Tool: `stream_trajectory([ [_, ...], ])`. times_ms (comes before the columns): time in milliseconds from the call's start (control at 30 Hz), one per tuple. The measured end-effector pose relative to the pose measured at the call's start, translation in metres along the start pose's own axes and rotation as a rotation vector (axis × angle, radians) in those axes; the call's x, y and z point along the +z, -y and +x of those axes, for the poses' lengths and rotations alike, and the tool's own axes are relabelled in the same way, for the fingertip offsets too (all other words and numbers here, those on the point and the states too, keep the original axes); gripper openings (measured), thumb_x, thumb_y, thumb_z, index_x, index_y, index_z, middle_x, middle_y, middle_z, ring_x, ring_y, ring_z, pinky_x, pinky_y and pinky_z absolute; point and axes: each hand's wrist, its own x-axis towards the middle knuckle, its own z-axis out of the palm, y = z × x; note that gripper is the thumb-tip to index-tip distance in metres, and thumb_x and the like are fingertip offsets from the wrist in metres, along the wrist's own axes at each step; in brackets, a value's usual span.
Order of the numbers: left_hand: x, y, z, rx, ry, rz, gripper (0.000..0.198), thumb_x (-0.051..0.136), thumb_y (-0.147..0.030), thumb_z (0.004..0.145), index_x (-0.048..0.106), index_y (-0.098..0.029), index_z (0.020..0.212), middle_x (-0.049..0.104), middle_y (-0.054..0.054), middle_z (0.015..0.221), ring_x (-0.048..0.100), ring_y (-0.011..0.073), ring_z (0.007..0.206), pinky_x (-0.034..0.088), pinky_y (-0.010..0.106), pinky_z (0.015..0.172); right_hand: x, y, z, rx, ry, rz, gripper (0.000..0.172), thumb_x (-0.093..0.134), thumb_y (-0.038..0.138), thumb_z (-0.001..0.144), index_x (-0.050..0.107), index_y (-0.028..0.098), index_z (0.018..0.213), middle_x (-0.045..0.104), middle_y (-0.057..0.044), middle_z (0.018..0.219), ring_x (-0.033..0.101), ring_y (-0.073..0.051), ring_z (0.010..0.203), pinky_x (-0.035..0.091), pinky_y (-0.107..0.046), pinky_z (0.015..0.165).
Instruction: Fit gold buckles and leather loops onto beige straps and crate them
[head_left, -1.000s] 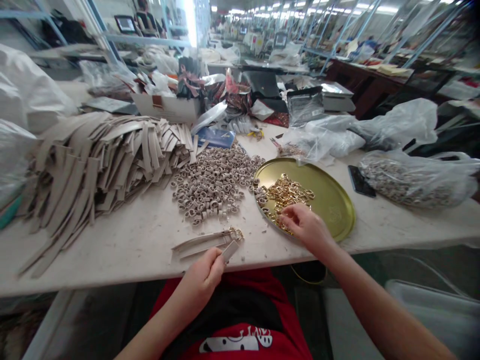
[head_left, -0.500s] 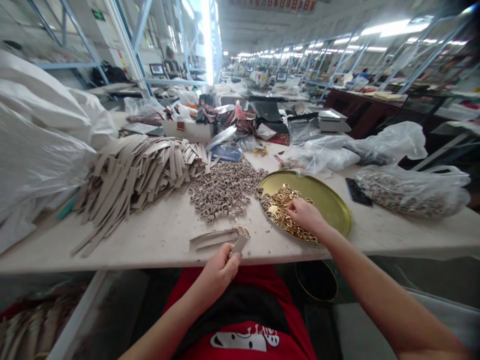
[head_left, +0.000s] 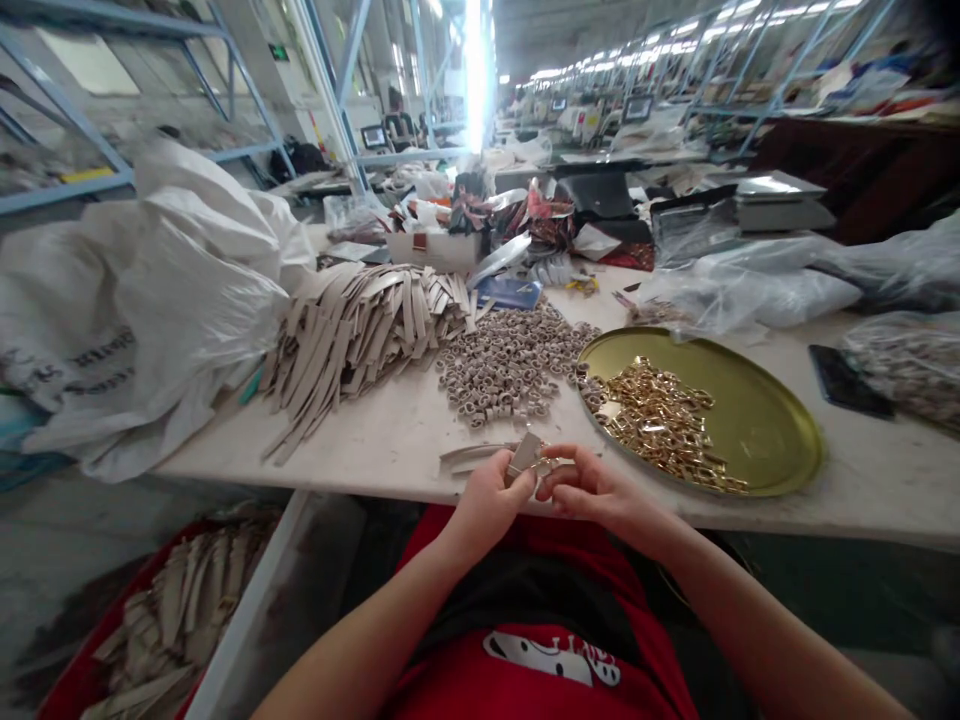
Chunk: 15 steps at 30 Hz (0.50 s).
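Observation:
My left hand (head_left: 487, 497) is shut on a beige leather strap (head_left: 526, 452) at the table's front edge, and the strap's other end (head_left: 472, 458) lies on the table. My right hand (head_left: 592, 492) pinches a small gold metal buckle (head_left: 546, 472) against the strap, partly hidden by my fingers. To the right of my hands, a brass-coloured round tray (head_left: 780, 425) holds a heap of gold buckles (head_left: 660, 425). Beyond my hands lie a heap of beige covered rings (head_left: 510, 365) and a pile of beige leather strips (head_left: 360, 340).
A white woven sack (head_left: 165, 300) bulges at the table's left end. Plastic bags (head_left: 750, 285) and a black phone (head_left: 847, 380) lie to the right. A red bin of strips (head_left: 165, 610) sits below the table's left side.
My right hand has left the gold tray and joined my left hand at the strap. The strap is lifted at its buckle end. The view has swung left, shifting the table contents right.

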Motion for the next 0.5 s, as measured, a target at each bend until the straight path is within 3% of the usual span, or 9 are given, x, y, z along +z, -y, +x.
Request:
stream_trajectory([
  [67, -0.002, 0.003, 0.001, -0.023, 0.047, 0.023, 0.017, 0.047, -0.029, 0.078, 0.055, -0.013, 0.08, 0.051, -0.002, 0.068, 0.044, 0.0114, 0.064, 0.034, 0.021, 0.059, -0.002, -0.005, 0.001, -0.051, -0.028, -0.106, 0.042, 0.062, 0.031, 0.073, 0.045, 0.021, 0.109, 0.061, 0.001, 0.074, 0.053, -0.012, 0.064, 0.04, -0.026, 0.061],
  [167, -0.002, 0.005, 0.005, -0.073, 0.141, 0.003, 0.019, 0.047, -0.029, 0.077, 0.057, -0.013, 0.083, 0.054, -0.001, 0.073, 0.046, 0.0127, 0.068, 0.035, 0.022, 0.061, -0.004, -0.015, 0.005, -0.065, -0.099, -0.16, 0.029, 0.063, 0.025, 0.072, 0.054, 0.021, 0.099, 0.059, 0.004, 0.065, 0.051, -0.012, 0.06, 0.038, -0.026, 0.06],
  [267, -0.002, 0.008, 0.007, -0.111, 0.2, -0.044, 0.021, 0.047, -0.033, 0.079, 0.056, -0.014, 0.083, 0.052, -0.001, 0.07, 0.045, 0.0115, 0.064, 0.035, 0.021, 0.058, -0.003, -0.024, 0.009, 0.003, -0.111, 0.103, 0.026, 0.068, 0.03, 0.068, 0.057, 0.021, 0.09, 0.059, 0.004, 0.067, 0.052, -0.011, 0.06, 0.04, -0.024, 0.059],
  [367, -0.007, 0.013, 0.006, -0.136, 0.217, -0.056, 0.028, 0.038, -0.041, 0.085, 0.051, -0.015, 0.084, 0.044, -0.005, 0.057, 0.04, 0.0097, 0.052, 0.032, 0.02, 0.051, -0.002, -0.027, 0.011, 0.108, -0.208, 0.346, 0.023, 0.073, 0.032, 0.064, 0.06, 0.02, 0.08, 0.059, 0.004, 0.064, 0.052, -0.009, 0.059, 0.042, -0.022, 0.059],
  [500, -0.013, 0.017, 0.002, -0.111, 0.254, 0.125, 0.028, 0.034, -0.037, 0.088, 0.051, -0.017, 0.08, 0.045, -0.004, 0.056, 0.042, 0.0102, 0.053, 0.031, 0.021, 0.051, -0.002, -0.029, 0.015, 0.251, -0.313, 0.673, 0.027, 0.079, 0.029, 0.058, 0.062, 0.021, 0.077, 0.058, 0.006, 0.062, 0.05, -0.005, 0.054, 0.042, -0.018, 0.057],
])
